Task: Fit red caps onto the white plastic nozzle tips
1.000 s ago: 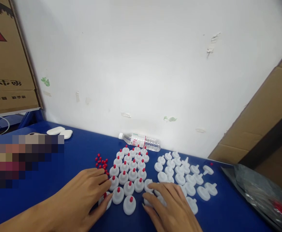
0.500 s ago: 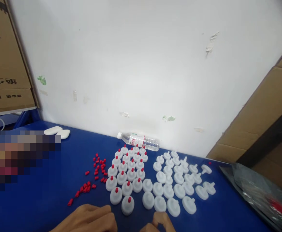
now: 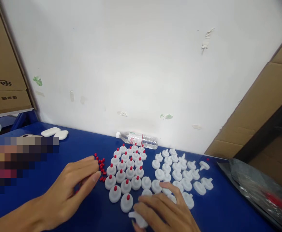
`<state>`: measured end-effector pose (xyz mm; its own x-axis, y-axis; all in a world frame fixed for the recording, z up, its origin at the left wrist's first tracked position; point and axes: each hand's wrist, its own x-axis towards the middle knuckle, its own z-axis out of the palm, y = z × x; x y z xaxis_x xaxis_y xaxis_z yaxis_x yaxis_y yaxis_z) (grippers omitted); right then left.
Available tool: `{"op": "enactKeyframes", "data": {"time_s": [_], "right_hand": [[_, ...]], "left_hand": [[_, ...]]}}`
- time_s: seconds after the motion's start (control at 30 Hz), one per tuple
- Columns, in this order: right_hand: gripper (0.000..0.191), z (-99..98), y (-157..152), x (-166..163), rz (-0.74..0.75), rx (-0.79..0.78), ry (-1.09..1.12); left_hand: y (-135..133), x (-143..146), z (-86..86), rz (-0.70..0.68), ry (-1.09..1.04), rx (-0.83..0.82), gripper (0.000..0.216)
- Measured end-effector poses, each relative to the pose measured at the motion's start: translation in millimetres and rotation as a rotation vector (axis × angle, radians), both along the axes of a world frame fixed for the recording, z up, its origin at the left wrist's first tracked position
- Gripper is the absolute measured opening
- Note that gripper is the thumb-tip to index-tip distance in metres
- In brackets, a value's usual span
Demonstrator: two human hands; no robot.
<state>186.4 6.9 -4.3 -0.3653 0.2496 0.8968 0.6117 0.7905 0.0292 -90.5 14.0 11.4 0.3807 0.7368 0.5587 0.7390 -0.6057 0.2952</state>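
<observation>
My left hand (image 3: pixel 70 190) is over the small red caps (image 3: pixel 102 166) on the left, fingers curled and thumb close to them. Whatever lies between those fingertips is hidden. In the lower middle, my right hand (image 3: pixel 166 209) grips a white plastic cone-shaped lid (image 3: pixel 140 219) with a narrow spout, tilted so the spout points left. Ahead of the hands stand several white lids with red tips (image 3: pixel 126 186) in rough rows. Plain white spouted lids (image 3: pixel 177 175) spread to the right, some tipped over, and my right hand covers part of the nearest ones.
A clear water bottle (image 3: pixel 141 140) lies along the white wall (image 3: pixel 141 64). White oval objects (image 3: pixel 51 131) rest at the back left of the blue table (image 3: pixel 87 141). A clear plastic bag (image 3: pixel 259 190) and cardboard (image 3: pixel 242 125) are at right; a cardboard box (image 3: pixel 7 64) stands left.
Both hands have come up from the bottom edge. My left hand has moved forward over the red caps; my right hand now has a white spouted lid in its fingers.
</observation>
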Motion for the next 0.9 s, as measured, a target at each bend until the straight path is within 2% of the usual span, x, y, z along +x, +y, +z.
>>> {"op": "enactKeyframes", "data": {"time_s": [0.07, 0.17, 0.3, 0.4, 0.53, 0.63, 0.77, 0.9], "right_hand": [[0.019, 4.9, 3.6, 6.8, 0.018, -0.105, -0.045], [0.021, 5.0, 4.1, 11.9, 0.053, -0.175, -0.031], [0.030, -1.9, 2.8, 12.7, 0.097, -0.135, -0.041], [0.032, -7.3, 3.5, 13.6, 0.091, -0.103, -0.060], [0.017, -14.4, 8.0, 17.5, 0.012, -0.104, -0.165], [0.007, -17.0, 10.9, 22.3, -0.075, -0.160, -0.194], [0.018, -15.0, 10.3, 24.4, -0.108, -0.192, -0.191], [0.014, -12.7, 6.9, 17.0, -0.056, -0.171, -0.139]], "left_hand": [[6.3, 4.9, 8.0, -0.039, 0.073, -0.056, 0.033], [6.3, 14.8, 5.6, -0.042, 0.107, -0.135, 0.030], [2.7, 18.3, -2.7, -0.034, 0.148, -0.168, 0.028], [5.0, 16.1, 0.1, -0.009, 0.197, -0.166, 0.027], [3.4, 17.9, 6.5, -0.012, 0.172, -0.099, 0.028], [-8.1, 23.7, 2.5, -0.055, 0.149, -0.021, 0.023], [-25.5, 34.9, -12.9, -0.093, 0.250, 0.150, 0.033], [-30.6, 46.2, -17.5, -0.102, 0.310, 0.193, 0.040]]}}
